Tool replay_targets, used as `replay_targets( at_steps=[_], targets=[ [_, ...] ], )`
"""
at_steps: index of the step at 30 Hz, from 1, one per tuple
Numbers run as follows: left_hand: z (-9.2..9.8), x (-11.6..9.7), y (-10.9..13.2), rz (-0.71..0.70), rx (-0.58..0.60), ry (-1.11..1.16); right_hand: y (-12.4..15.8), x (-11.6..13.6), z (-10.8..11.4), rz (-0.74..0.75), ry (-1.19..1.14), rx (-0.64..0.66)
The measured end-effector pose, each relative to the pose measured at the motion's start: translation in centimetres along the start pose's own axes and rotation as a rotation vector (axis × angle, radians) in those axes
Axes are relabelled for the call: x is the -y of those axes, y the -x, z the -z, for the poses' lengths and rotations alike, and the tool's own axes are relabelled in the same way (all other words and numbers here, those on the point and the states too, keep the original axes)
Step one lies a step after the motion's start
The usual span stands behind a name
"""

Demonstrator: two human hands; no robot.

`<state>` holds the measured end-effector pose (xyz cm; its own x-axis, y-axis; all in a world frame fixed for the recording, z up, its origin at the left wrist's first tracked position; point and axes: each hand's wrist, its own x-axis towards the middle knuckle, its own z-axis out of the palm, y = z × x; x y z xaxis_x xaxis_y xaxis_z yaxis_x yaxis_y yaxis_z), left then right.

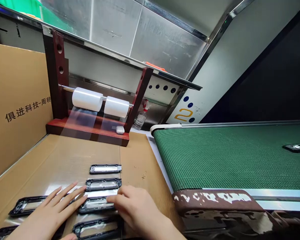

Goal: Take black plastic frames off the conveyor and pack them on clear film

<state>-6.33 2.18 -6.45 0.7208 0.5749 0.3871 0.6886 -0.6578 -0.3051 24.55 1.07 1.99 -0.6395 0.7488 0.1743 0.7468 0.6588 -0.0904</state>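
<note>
Several black plastic frames with clear windows lie in a column on the cardboard work surface. My left hand lies flat with fingers spread, its fingertips touching the left end of the third frame. My right hand has its fingers curled and pressed down on that frame's right end. Above it lie a second frame and the farthest frame. Another frame sits just below my hands, and one more lies at the left. Strips of clear film run under the frames.
A dark red wooden stand holds two white film rolls on a rod. A small white case rests on its base. A cardboard wall stands at left. A green conveyor belt at right carries a black part. A spray bottle stands behind.
</note>
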Motion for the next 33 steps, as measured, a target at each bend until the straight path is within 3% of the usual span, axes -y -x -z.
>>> replay_targets(
  at_steps=[5,10,16,23,33],
  targets=[
    [0.4,-0.2,-0.2,0.016,0.005,-0.006,-0.9,1.5,-3.5,0.152,0.007,-0.182],
    [0.6,-0.2,-0.2,0.016,0.005,-0.010,-2.0,2.3,-4.1,0.224,0.058,-0.340],
    [0.8,-0.2,-0.3,0.004,-0.011,-0.021,-2.2,2.3,-3.2,0.248,0.034,-0.360],
    [1.0,-0.2,-0.4,-0.002,0.020,-0.026,-1.6,1.5,-3.9,0.233,0.022,-0.282],
    [1.0,-0.2,-0.2,0.004,0.024,-0.038,-1.7,1.9,-3.9,0.219,0.005,-0.267]
  ],
)
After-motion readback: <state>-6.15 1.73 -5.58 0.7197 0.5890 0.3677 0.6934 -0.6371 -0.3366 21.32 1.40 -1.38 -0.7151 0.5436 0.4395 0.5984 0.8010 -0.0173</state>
